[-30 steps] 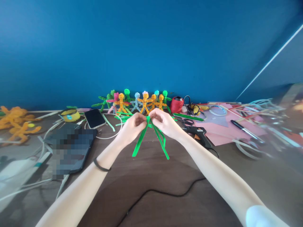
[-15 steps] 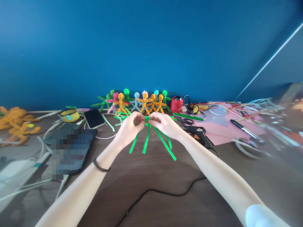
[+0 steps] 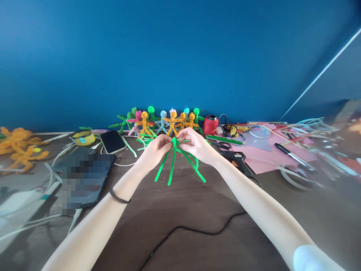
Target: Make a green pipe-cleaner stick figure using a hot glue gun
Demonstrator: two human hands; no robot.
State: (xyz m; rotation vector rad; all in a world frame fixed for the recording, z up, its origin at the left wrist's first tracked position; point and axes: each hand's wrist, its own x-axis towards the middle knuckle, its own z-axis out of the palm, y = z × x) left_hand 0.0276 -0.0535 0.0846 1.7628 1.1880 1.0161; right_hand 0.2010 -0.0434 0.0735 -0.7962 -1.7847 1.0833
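1. Table (image 3: 158, 222): on a clock centred on the hands, 12 points to the wall. The work hangs above the table, so a slack grip would probably drop it there.
2. Figures (image 3: 172, 122): a row at 12, just beyond the fingers. A forward push could topple some, I'd say.
3. Left hand (image 3: 156, 152) and right hand (image 3: 194, 145): both pinch thumb to fingers at the bent top of the green stems (image 3: 172, 162). If one hand eases off before the other, the bend might spring loose.
4. Cord (image 3: 194, 229): it snakes across at 6, passing by the right forearm; a dragging arm could tug it.
5. The green stems themselves: free ends splay down from 5 to 7. They could cross and get muddled, being thin and loose.
6. Loose stems (image 3: 146, 135): lying at 10, close behind the left hand, same green, so easy to catch up by mistake.
7. Containers: none I'd swear to. The red pot (image 3: 211, 125) at 2 has a dark round top; I can't tell what, if anything, it holds.
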